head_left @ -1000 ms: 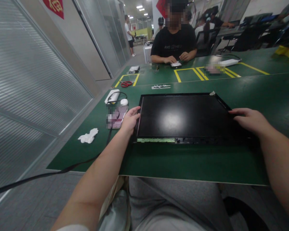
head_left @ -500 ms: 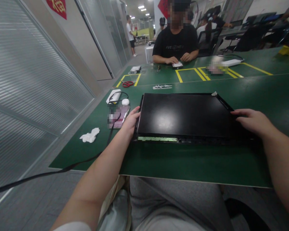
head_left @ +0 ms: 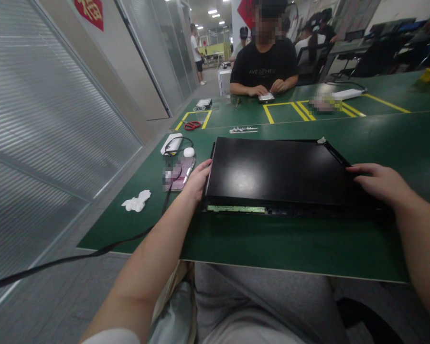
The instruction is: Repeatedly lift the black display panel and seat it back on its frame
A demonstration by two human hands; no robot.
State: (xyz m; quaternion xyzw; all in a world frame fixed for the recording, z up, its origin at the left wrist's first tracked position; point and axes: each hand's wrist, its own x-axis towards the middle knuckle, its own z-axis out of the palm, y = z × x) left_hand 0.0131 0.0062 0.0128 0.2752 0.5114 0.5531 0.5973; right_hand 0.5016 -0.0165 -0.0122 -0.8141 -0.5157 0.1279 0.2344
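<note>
A black LCD screen panel [head_left: 272, 172] lies before me in a shallow black frame [head_left: 335, 152], with a thin green circuit-board strip [head_left: 236, 209] along its near edge. My left hand [head_left: 199, 180] grips the left edge, fingers at the far side of the rim; the thumb is mostly hidden. At the right edge, my right hand [head_left: 378, 181] closes on the rim, its fingertips hidden partly by the hand itself. A small pale tab [head_left: 321, 140] sticks up at the far right corner. The panel's left side sits slightly proud of the frame.
Left of the panel are a phone [head_left: 181, 173], a white round case [head_left: 188, 152], a white power bank [head_left: 172, 144] with a black cable, and crumpled tissue [head_left: 136, 201]. Red scissors [head_left: 192, 125] and small metal strips [head_left: 242, 129] lie farther off. A person [head_left: 263, 67] sits opposite, handling a small device.
The view has shifted slightly, moving everything a little to the right. The panel's left side looks slightly higher above the frame. Both hands keep their places on the edges.
</note>
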